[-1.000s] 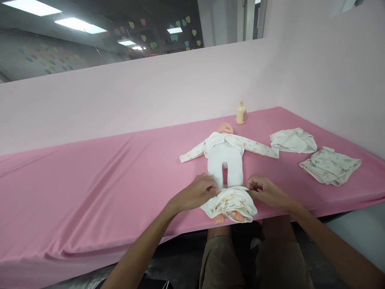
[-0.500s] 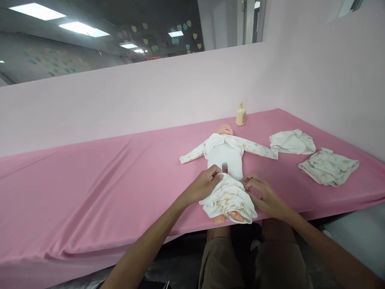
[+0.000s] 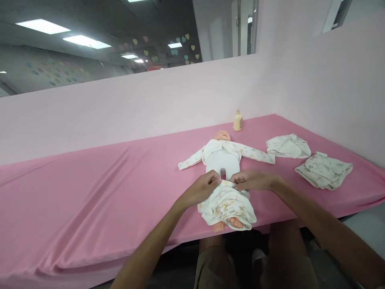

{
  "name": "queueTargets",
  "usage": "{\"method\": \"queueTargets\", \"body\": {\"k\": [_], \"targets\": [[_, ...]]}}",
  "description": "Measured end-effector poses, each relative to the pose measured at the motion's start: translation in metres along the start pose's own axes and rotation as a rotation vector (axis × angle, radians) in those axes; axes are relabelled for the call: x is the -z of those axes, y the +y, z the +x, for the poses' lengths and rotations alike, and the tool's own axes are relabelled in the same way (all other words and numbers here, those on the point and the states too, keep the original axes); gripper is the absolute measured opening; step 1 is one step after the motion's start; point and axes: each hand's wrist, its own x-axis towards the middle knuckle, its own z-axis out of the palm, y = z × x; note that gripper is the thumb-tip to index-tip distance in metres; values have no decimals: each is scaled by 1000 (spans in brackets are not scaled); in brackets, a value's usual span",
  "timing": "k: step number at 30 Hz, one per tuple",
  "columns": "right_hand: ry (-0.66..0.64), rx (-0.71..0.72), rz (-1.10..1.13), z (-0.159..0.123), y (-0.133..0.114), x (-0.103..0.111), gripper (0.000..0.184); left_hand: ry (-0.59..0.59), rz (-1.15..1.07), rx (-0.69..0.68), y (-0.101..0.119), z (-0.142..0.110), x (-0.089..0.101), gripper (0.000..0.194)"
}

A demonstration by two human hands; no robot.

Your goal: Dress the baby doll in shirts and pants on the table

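A baby doll (image 3: pixel 223 135) lies on its back with its feet toward me. Its white printed top (image 3: pixel 254 153) has both sleeves spread and is bunched up at the chest, baring the white body (image 3: pixel 221 159). Printed baby pants (image 3: pixel 227 206) are gathered round the lower legs, and the bare feet stick out at the bottom. My left hand (image 3: pixel 206 186) pinches the waistband at its left side. On the band's right part, my right hand (image 3: pixel 251 180) is closed with its fingertips pinching the cloth. Part of the waistband is hidden under my fingers.
A pink sheet (image 3: pixel 105 200) covers the table. A cream pump bottle (image 3: pixel 238 121) stands behind the doll's head by the wall. Two pieces of clothing, one white (image 3: pixel 288 146) and one printed (image 3: pixel 325 170), lie to the right. My legs are under the front edge.
My right hand has moved left and inward along the waistband, now close to my left hand. The left hand keeps its hold. The camera view has shifted slightly.
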Motion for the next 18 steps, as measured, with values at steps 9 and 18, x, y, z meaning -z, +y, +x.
{"method": "queueTargets", "body": {"k": [9,18], "targets": [[126,-9,-85,-6,35,6,47,-11,40,73,-31,-4,11,38],[353,1,-103,2,53,4,44,125,-157,101,-64,7,14,36]]}}
